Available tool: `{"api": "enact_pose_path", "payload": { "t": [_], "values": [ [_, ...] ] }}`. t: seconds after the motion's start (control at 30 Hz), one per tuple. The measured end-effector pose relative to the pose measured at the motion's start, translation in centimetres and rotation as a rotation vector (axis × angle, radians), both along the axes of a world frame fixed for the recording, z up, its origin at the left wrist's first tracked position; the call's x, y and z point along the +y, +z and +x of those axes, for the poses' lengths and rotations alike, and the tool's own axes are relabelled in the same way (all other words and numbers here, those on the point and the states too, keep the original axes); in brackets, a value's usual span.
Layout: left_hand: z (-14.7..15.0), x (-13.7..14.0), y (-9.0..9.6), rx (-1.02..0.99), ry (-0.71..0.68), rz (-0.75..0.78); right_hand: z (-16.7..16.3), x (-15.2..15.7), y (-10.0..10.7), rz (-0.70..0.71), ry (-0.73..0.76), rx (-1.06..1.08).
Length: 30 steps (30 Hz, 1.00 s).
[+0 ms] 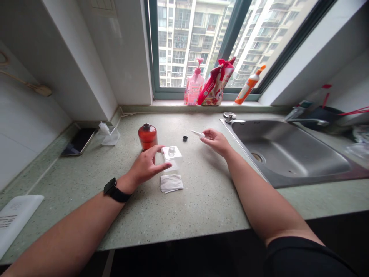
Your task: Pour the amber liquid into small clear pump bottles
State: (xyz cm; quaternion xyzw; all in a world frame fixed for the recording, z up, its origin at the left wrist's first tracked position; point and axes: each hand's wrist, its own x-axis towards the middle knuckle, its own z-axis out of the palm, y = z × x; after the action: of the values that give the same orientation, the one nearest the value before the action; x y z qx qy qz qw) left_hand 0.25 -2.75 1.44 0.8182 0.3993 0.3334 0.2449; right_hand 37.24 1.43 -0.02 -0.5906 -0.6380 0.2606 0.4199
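Observation:
A clear square bottle (172,154) with an uncapped round neck stands on the counter. My left hand (148,163) holds it at the left side, fingers at the back corner and thumb across the front. To the right, my right hand (215,141) pinches a white pointed nozzle cap (198,134), its tip toward the left. Behind my left hand is an amber-red bottle (147,136) with an open neck. A small black cap (185,138) lies between the two hands. In front of the clear bottle rests a folded white tissue (172,182).
At left are a second clear bottle with a white nozzle (111,136) and a phone (78,142). A steel sink (300,142) lies right. The sill holds a pink pump bottle (194,88), a red bag (217,84) and an orange-white bottle (248,87). A white object (20,215) sits front left.

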Motion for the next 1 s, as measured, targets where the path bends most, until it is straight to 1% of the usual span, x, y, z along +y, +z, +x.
{"api": "enact_pose_path", "payload": {
  "t": [0.07,0.1,0.2,0.27,0.37,0.5,0.6,0.73,0.87,1.0],
  "values": [
    [0.0,0.0,0.0,-0.003,0.007,0.009,-0.9,-0.4,0.7,-0.03,0.087,0.22],
    [-0.1,0.0,0.0,-0.006,0.01,0.013,-1.3,-0.7,1.1,-0.048,0.135,0.297],
    [-0.1,0.0,0.2,-0.011,0.011,0.03,-2.8,-1.8,2.1,-0.094,0.253,0.383],
    [-0.1,-0.1,0.3,-0.009,0.011,0.041,-3.5,-2.4,2.5,-0.122,0.293,0.377],
    [-0.1,-0.2,0.6,0.002,0.013,0.046,-4.1,-2.9,2.9,-0.153,0.312,0.339],
    [-0.1,-0.3,0.8,0.02,0.012,0.072,-4.4,-3.2,3.3,-0.145,0.33,0.298],
    [-0.1,-0.4,0.7,0.029,0.012,0.096,-4.7,-3.4,3.7,-0.106,0.354,0.227],
    [0.0,-0.5,0.6,0.068,0.006,0.132,-5.0,-3.8,4.2,-0.015,0.384,0.139],
    [0.0,-0.8,0.5,0.124,0.015,0.156,-5.3,-4.2,4.7,0.045,0.407,0.128],
    [0.1,-1.0,0.5,0.127,0.008,0.168,-6.1,-4.6,4.7,0.05,0.439,0.126]
  ]
}}
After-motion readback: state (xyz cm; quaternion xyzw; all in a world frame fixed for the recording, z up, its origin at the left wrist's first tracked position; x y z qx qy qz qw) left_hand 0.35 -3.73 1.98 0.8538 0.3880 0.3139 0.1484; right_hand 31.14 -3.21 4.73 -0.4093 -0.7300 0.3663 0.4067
